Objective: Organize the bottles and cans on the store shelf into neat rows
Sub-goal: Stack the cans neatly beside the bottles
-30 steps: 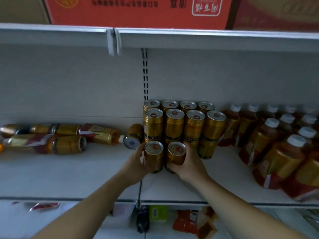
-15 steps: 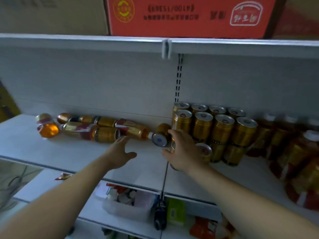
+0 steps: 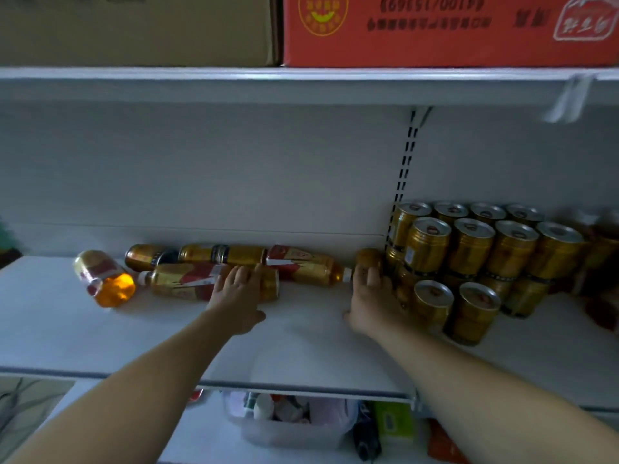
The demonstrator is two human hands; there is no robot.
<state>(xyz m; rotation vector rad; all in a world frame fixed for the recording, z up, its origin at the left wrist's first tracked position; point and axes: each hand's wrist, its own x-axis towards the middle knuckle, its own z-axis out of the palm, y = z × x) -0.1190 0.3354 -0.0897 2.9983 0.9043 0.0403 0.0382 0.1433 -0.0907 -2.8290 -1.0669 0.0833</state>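
Gold cans (image 3: 469,249) stand stacked in rows at the right of the white shelf (image 3: 301,339), with two single cans (image 3: 432,303) in front. To the left, several gold bottles and cans lie on their sides: a bottle (image 3: 301,266) with a white cap, another bottle (image 3: 181,279), and one with its orange base (image 3: 114,289) facing me. My left hand (image 3: 237,296) lays straight fingers on a lying can (image 3: 269,286). My right hand (image 3: 371,299) curls its fingers over a lying can (image 3: 368,257) beside the stack.
Dim brown bottles (image 3: 603,256) stand at the far right. The shelf above holds a red carton (image 3: 435,28) and a brown carton (image 3: 134,28). Below the shelf edge sits a plastic bin (image 3: 291,426) of small goods.
Both hands let go of the two front cans. My left hand reached left onto a lying can; my right hand moved onto the lying can by the stack. The view swung left.
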